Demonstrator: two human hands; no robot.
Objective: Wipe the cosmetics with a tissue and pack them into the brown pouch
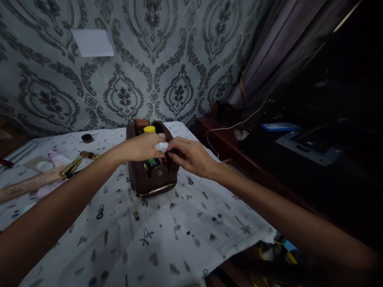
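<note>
A brown bag (143, 179) with a gold zipper stands open on the patterned cloth. Inside it are a yellow-capped item (149, 129) and a green item (152, 162). Above the bag's opening, my left hand (145, 146) is closed on a small white wad (162, 146). My right hand (193, 156) comes over the bag's right side, its fingers pinched together at the wad's right edge.
On the left of the cloth (119, 235) lie a pink-and-white tube (58, 158), gold tubes (70, 168), a wooden piece (32, 183) and a black lid (87, 138). A dark red ledge (215, 127) with a white cable borders the right side.
</note>
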